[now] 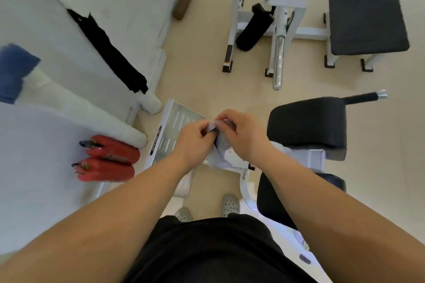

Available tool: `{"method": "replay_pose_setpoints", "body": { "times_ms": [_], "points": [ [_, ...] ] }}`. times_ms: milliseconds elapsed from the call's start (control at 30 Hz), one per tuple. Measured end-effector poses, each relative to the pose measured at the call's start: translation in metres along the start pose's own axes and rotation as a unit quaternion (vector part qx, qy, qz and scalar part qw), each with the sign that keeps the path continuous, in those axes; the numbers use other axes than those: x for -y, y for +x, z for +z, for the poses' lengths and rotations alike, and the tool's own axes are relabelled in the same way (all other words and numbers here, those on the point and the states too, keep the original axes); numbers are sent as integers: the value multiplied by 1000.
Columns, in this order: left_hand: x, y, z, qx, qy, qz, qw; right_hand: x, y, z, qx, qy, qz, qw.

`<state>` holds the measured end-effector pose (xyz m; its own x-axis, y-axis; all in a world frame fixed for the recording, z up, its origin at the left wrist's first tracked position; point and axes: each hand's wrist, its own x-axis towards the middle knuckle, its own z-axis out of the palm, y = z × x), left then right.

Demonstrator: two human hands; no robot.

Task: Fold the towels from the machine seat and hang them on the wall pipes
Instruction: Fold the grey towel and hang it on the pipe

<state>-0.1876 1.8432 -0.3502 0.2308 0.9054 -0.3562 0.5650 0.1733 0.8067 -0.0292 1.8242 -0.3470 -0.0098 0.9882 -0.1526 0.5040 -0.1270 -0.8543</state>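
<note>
Left hand (192,139) and right hand (239,132) both pinch the top edge of a grey towel (221,145), which hangs bunched between them above the white machine frame (236,163).

- No writing is showing sharply enough to be read.
- A black oval label (156,140) is sitting on the edge of the white footplate (177,119); its pale lettering is blurring past reading.
- A small sticker (227,63) is showing low on a white machine leg (230,37); its print is appearing too small to tell.
</note>
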Motion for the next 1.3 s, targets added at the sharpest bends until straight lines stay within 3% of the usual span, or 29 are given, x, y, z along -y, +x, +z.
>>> {"method": "replay_pose_setpoints", "body": {
  "times_ms": [233,467,700,933,1100,1233,1300],
  "points": [
    [20,-52,-104,-159,-115,-33,980,64,23,51,89,-82,-81,989],
    [69,-118,-209,-266,-157,-27,951,111,15,134,26,-207,-90,974],
    [146,-178,-311,-447,-179,-45,876,133,-1,215,54,-242,-53,967],
    [220,-234,-373,-557,-226,-108,792,128,-10,251,130,-240,6,962],
    [246,-245,-369,-469,-202,-179,841,177,-20,273,164,-89,13,982],
    [230,-240,-349,-373,-189,-148,896,228,-33,294,227,-14,-52,972],
    [218,-234,-339,-323,-193,-126,918,245,-38,305,260,-29,-95,961]
  ]
}}
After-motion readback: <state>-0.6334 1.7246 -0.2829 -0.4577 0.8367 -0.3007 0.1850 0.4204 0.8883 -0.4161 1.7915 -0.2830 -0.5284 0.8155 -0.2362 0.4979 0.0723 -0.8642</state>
